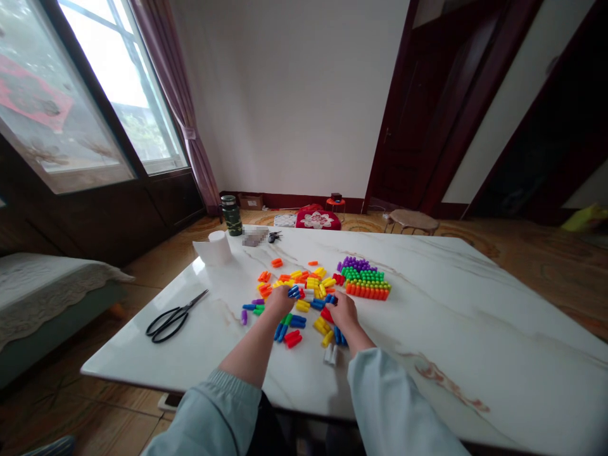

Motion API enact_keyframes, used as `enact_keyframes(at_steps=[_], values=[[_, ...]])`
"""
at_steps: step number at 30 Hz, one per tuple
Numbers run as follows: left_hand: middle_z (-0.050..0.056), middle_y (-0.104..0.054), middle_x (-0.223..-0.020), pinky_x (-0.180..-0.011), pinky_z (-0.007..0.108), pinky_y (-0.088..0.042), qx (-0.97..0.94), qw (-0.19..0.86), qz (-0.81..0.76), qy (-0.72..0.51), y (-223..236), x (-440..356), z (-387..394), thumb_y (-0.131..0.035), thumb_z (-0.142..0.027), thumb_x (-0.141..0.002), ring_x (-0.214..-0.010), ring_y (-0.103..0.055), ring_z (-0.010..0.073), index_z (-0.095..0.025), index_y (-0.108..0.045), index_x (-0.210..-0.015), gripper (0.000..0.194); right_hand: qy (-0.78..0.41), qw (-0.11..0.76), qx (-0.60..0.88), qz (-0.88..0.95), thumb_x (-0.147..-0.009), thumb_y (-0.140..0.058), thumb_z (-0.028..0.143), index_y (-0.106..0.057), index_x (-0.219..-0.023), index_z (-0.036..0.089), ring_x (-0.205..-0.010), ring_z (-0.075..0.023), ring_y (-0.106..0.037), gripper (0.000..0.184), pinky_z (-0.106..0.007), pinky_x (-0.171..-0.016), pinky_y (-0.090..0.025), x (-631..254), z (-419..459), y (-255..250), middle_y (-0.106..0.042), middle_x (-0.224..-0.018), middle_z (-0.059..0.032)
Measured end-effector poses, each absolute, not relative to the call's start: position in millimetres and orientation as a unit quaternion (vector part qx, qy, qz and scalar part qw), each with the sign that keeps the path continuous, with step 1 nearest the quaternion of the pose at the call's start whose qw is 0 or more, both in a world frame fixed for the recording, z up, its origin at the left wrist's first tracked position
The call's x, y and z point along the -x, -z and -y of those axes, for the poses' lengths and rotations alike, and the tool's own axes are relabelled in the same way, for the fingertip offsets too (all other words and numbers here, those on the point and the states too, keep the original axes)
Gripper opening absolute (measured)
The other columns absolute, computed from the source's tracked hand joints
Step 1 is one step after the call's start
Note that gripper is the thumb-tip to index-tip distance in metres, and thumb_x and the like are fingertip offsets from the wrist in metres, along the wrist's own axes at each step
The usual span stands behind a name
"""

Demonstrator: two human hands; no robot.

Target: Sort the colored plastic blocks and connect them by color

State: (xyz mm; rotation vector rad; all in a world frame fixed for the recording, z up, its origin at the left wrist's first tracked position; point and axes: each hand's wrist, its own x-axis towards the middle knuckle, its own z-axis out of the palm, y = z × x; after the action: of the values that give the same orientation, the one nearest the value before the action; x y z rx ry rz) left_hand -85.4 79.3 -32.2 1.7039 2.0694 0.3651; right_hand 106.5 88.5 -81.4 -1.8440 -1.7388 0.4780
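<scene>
My left hand [280, 301] is closed around a few blue bullet-shaped plastic pieces [294, 292], their ends showing past the fingers. To the right of it, my right hand [344, 311] is closed on blue plastic pieces [329, 299] too, partly covered by the fingers. Loose yellow pieces [322, 325], red pieces [293, 339], orange pieces [265, 277] and grey-white pieces [331, 355] lie scattered around both hands, many in joined pairs. Beyond my right hand, several purple pieces [357, 263], green pieces [363, 275] and orange-red pieces [368, 291] stand upright in tight rows.
Black-handled scissors [173, 318] lie at the left of the white marbled table [451, 304]. A paper roll [217, 247], a dark bottle [231, 215] and a small black tool [274, 237] are near the far left edge. A round stool [412, 220] stands beyond the table.
</scene>
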Motion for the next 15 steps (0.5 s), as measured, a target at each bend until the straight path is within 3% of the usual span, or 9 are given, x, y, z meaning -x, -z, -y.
enact_keyframes(at_steps=[6, 12, 15], values=[[0.006, -0.072, -0.087, -0.069, 0.024, -0.05, -0.64, 0.227, -0.718, -0.155, 32, 77, -80, -0.064, -0.021, -0.084, -0.083, -0.07, 0.0186, -0.016, -0.067, -0.093, 0.011, -0.137, 0.322, 0.715, 0.605, -0.076, -0.063, 0.02, -0.066, -0.098, 0.021, -0.088, -0.0185, -0.066, 0.022, -0.026, -0.075, -0.047, -144, -92, 78, -0.072, -0.096, -0.004], [0.005, -0.072, -0.084, -0.067, 0.022, -0.049, -0.657, 0.233, -0.695, -0.174, 30, 72, -83, -0.067, -0.024, -0.082, -0.082, -0.069, 0.018, -0.016, -0.068, -0.097, 0.017, -0.098, 0.333, 0.738, 0.578, -0.077, -0.061, 0.022, -0.068, -0.09, 0.02, -0.083, -0.0211, -0.066, 0.014, -0.029, -0.072, -0.046, -184, -89, 84, -0.072, -0.092, -0.0067], [0.004, -0.072, -0.083, -0.066, 0.021, -0.048, -0.664, 0.232, -0.689, -0.175, 28, 70, -82, -0.067, -0.022, -0.081, -0.082, -0.069, 0.0178, -0.017, -0.07, -0.096, 0.017, -0.091, 0.342, 0.727, 0.588, -0.078, -0.058, 0.019, -0.07, -0.092, 0.02, -0.084, -0.0204, -0.065, 0.018, -0.028, -0.074, -0.046, -185, -90, 91, -0.072, -0.097, -0.0083]])
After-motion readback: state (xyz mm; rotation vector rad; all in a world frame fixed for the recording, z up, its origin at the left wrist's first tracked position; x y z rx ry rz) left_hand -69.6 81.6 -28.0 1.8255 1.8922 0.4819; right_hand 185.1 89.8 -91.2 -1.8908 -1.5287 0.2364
